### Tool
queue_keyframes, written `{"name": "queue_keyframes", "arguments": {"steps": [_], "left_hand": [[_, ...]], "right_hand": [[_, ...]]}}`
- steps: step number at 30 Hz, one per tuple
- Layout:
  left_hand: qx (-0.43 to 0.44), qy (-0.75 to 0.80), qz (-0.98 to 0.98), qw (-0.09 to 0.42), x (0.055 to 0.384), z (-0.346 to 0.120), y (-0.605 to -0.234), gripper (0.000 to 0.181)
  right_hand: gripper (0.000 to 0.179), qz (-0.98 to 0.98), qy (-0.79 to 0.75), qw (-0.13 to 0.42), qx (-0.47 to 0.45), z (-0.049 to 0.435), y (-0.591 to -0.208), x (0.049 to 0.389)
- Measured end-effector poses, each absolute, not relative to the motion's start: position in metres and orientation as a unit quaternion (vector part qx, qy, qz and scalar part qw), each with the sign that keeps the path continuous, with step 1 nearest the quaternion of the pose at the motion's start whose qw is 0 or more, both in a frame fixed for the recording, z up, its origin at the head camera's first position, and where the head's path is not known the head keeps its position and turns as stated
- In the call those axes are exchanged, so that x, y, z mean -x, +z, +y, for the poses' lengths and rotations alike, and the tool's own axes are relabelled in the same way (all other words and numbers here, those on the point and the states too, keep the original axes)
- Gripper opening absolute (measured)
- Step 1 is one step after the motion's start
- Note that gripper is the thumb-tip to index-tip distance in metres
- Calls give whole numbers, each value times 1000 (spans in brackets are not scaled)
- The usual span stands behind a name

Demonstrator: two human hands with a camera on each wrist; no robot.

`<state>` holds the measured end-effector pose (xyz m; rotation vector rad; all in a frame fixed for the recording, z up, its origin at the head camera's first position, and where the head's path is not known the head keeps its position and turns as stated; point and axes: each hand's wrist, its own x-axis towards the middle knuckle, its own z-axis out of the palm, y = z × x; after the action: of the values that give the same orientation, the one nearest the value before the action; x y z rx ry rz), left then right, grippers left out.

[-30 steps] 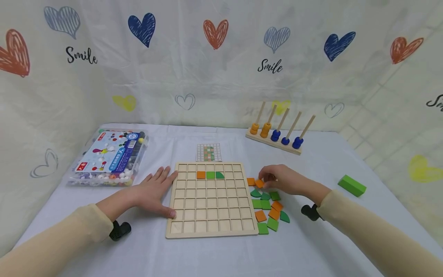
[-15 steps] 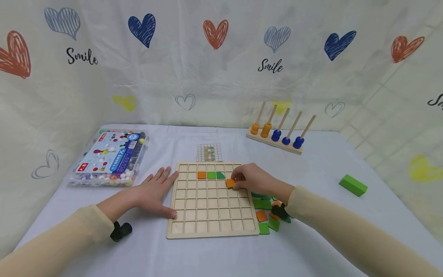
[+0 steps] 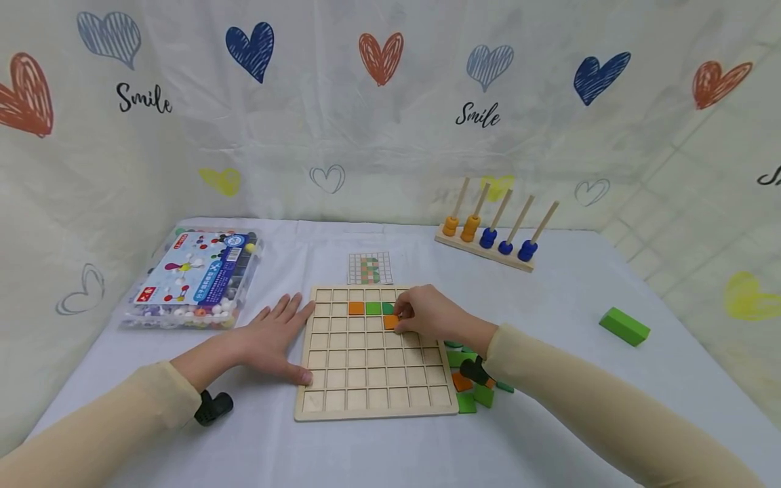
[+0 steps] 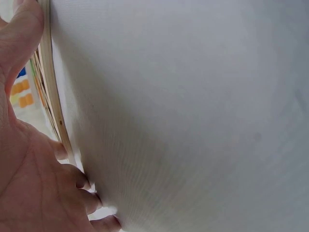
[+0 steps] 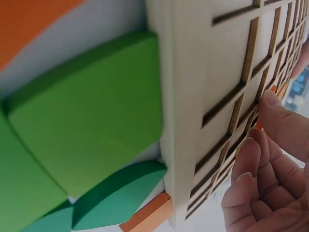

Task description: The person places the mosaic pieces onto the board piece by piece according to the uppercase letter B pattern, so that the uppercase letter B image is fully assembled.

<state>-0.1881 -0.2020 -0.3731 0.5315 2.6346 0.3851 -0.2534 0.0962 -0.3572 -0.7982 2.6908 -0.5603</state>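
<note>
A wooden grid board (image 3: 376,378) lies flat on the table. In its second row sit an orange square tile (image 3: 356,308), a green square tile (image 3: 373,308) and a dark green rounded tile (image 3: 387,308), partly hidden by fingers. My right hand (image 3: 436,313) pinches another orange square tile (image 3: 390,322) between thumb and fingers, at a third-row cell just below the rounded tile. Whether it is seated in the cell I cannot tell. My left hand (image 3: 271,340) lies spread at the board's left edge, its thumb (image 4: 21,34) resting on the rim.
Loose green and orange tiles (image 3: 466,402) lie right of the board, partly behind the right wrist. A small pattern card (image 3: 370,268) lies beyond the board. A clear box of beads (image 3: 192,278), a peg stacker (image 3: 486,249) and a green block (image 3: 625,326) stand farther out.
My right hand picked up an orange tile from the loose pile and carried it left over the board to the third row. My left hand stays in place.
</note>
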Motion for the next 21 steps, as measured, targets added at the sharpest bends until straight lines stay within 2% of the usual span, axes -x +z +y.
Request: {"name": "queue_keyframes", "arguments": {"steps": [12, 21], "left_hand": [[-190, 139, 948, 214, 188, -201, -373, 128], [-190, 136, 949, 214, 188, -201, -372, 129]], "right_hand": [[14, 930, -204, 157, 264, 95, -356, 253], [9, 938, -207, 138, 242, 92, -360, 253]]}}
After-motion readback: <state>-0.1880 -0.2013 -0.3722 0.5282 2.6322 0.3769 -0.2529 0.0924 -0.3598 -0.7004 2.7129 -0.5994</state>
